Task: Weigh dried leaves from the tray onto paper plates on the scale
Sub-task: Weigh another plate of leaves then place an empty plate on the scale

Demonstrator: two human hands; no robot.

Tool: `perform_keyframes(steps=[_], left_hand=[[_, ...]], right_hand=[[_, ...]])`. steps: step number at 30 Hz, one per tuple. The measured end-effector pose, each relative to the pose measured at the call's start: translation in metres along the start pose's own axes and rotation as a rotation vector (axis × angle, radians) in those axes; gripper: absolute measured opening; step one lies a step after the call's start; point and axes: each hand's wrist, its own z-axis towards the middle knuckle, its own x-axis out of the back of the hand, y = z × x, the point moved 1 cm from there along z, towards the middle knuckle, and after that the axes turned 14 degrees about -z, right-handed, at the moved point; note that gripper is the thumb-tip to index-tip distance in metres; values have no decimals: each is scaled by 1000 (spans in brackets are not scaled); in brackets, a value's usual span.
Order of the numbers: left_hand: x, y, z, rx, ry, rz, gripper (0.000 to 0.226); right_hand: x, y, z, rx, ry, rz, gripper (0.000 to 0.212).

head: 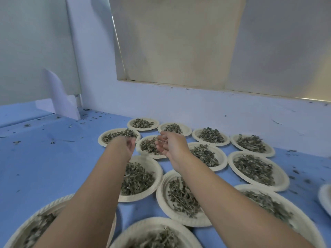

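I count fourteen paper plates on my feed. Thirteen each carry one heap of dried leaves; the fourteenth (cut off at the right edge) shows only rim. One left hand, one right hand, one folded white sheet.

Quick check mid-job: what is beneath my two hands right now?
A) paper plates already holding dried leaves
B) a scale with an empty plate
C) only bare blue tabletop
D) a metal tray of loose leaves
A: the left hand and right hand are over paper plates heaped with dried leaves; no scale or tray shows.
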Motion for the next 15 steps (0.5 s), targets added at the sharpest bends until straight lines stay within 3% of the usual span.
perform_keyframes(steps=[6, 10, 15], left_hand=[[-31, -66, -77, -1, -244, 117, 27], [-54, -118, -128, -6, -287, 106, 26], [-75, -189, -196, -17, -410, 81, 29]], right_hand=[[63, -11, -55, 29, 26, 72, 21], [116, -23, -92, 133, 60, 38, 19], [192, -46, -133, 379, 197, -303, 24]])
